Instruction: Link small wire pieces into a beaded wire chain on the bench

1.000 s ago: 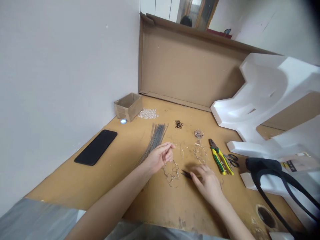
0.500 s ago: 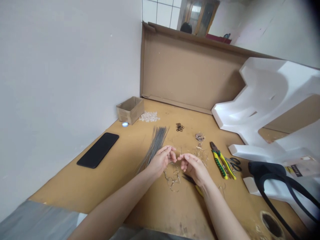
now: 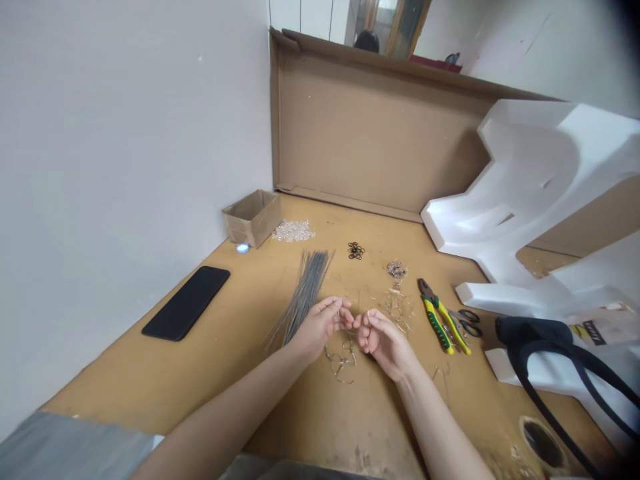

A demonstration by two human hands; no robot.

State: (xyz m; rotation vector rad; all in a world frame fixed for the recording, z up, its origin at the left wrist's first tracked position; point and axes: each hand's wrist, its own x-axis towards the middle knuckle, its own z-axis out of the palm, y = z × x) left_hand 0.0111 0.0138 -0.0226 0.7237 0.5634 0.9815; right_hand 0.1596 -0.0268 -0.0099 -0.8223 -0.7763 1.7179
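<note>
Some wire (image 3: 341,322) between left fingers (image 3: 331,307)

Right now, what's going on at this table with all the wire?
A person's left hand and right hand are close together, fingertips apparently pinching a thin wire. A bundle of straight grey wires lies by the left hand, with bent wire pieces nearer the person. Yellow-and-green pliers and scissors lie to the right, untouched.
</note>
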